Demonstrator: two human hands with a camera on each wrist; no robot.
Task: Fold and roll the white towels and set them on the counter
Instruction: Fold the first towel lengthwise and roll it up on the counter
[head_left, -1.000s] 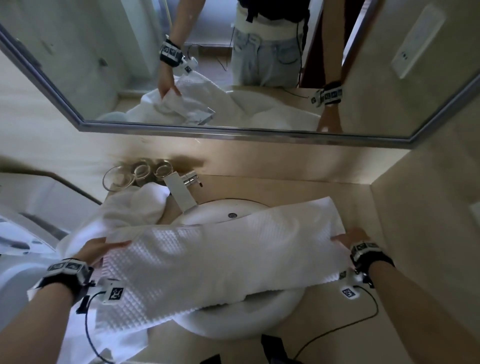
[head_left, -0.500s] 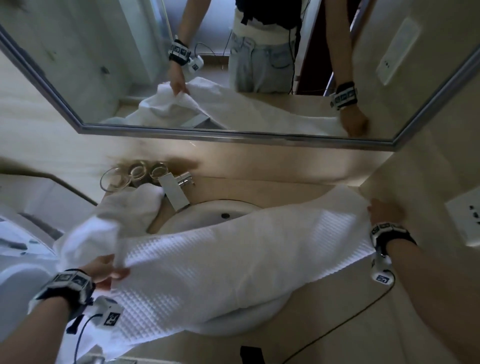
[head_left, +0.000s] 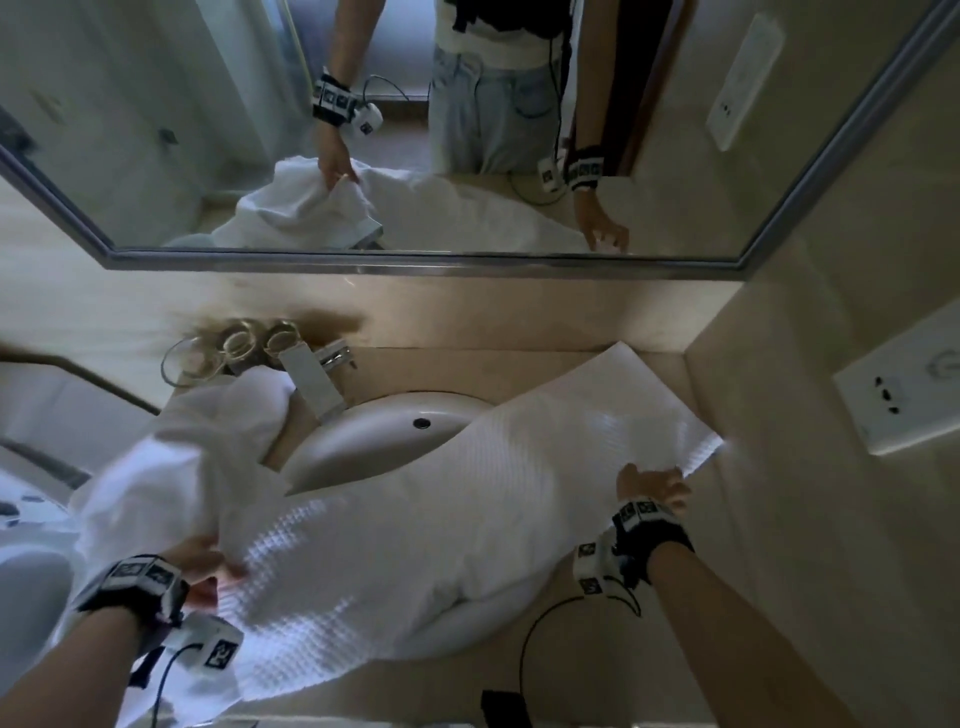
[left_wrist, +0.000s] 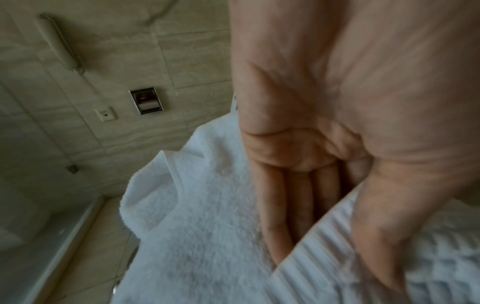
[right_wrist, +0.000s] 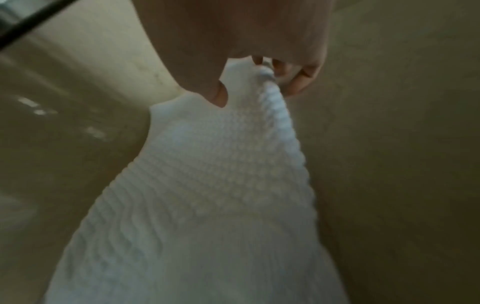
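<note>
A white waffle-weave towel (head_left: 415, 530) stretches across the round sink basin (head_left: 374, 431) from lower left to the counter's back right corner. My left hand (head_left: 208, 566) pinches its left end, thumb on top and fingers underneath, as the left wrist view shows on the waffle towel (left_wrist: 389, 267). My right hand (head_left: 654, 483) grips the near right edge, and the right wrist view shows the waffle towel (right_wrist: 221, 185) bunched between thumb and fingers. A second, fluffy white towel (head_left: 171, 467) lies heaped at the left, partly under the first, and shows as the fluffy towel (left_wrist: 194, 216) beside my fingers.
A square faucet (head_left: 311, 384) stands behind the basin, with glass tumblers (head_left: 234, 348) to its left. The beige counter (head_left: 519, 374) ends at a side wall with a socket plate (head_left: 898, 400) on the right. A mirror (head_left: 467, 130) hangs above. A black cable (head_left: 524, 649) loops near the front edge.
Both hands have swung the waffle towel: its right end slid back toward the corner wall, then my right hand drew nearer along the edge. The left end dropped lower and closer to me.
</note>
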